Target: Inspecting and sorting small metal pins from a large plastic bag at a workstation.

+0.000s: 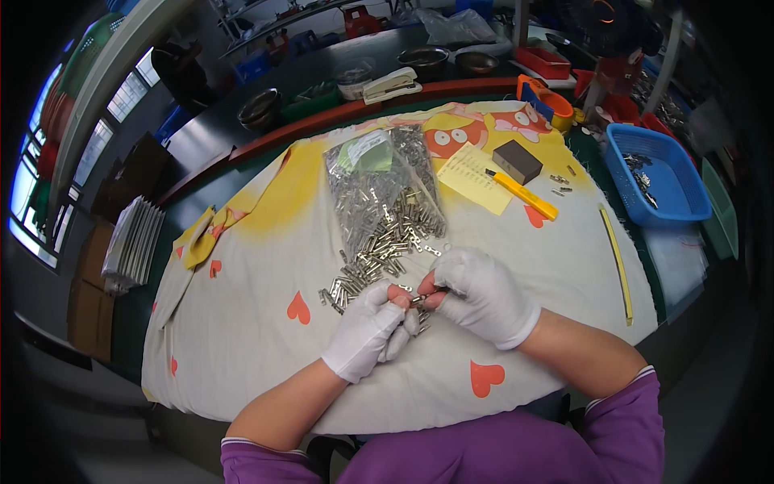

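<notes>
My left hand (372, 329) and my right hand (484, 297) meet over the near middle of the cloth, both in white gloves with bare fingertips. A small silvery metal part (418, 300) is pinched between them, thumbs and forefingers closed on it. Its exact kind is too small to make out. Just beyond my fingers, a heap of similar small metal parts (379, 256) spills from a clear plastic bag (355, 206) with a green-and-white label inside. A few more parts lie under my left hand, partly hidden by it.
The printed cloth (250, 323) covers the table. Beyond the bag lie a yellow paper (472, 181), a yellow utility knife (528, 198) and a dark block (517, 161). A blue basket (661, 206) with metal pieces stands at right, near a yellow strip (617, 266). Bowls (423, 58) stand at the back.
</notes>
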`<state>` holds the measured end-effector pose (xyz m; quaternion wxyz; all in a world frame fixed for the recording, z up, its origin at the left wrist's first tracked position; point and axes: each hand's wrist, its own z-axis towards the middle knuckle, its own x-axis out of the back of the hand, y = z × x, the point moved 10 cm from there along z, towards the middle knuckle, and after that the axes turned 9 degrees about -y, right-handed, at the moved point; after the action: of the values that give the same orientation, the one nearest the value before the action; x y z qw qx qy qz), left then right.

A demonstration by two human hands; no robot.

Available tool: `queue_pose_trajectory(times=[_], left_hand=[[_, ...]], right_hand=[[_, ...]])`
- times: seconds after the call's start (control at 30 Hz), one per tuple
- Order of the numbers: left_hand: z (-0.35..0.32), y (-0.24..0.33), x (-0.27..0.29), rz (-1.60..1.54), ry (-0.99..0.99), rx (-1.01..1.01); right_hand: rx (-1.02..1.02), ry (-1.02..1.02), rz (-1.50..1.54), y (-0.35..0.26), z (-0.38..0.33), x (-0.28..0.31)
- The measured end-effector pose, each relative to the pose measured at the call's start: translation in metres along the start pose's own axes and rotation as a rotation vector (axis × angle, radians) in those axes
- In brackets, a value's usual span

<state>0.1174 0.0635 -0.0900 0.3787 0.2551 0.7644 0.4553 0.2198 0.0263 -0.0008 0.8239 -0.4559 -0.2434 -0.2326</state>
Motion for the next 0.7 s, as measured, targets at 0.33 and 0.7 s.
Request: queue_pose_trajectory(times=[0.33, 0.7], left_hand=[[0.0026, -0.0052, -0.0062, 0.006, -0.085, 0.016], [0.0013, -0.0058, -0.0059, 0.016, -0.121, 0.053]], right_hand=[[0.024, -0.004, -0.012, -0.0026, -0.0004, 0.0000], [0.017, -0.074, -0.016, -0.0022, 0.0006, -0.0045]])
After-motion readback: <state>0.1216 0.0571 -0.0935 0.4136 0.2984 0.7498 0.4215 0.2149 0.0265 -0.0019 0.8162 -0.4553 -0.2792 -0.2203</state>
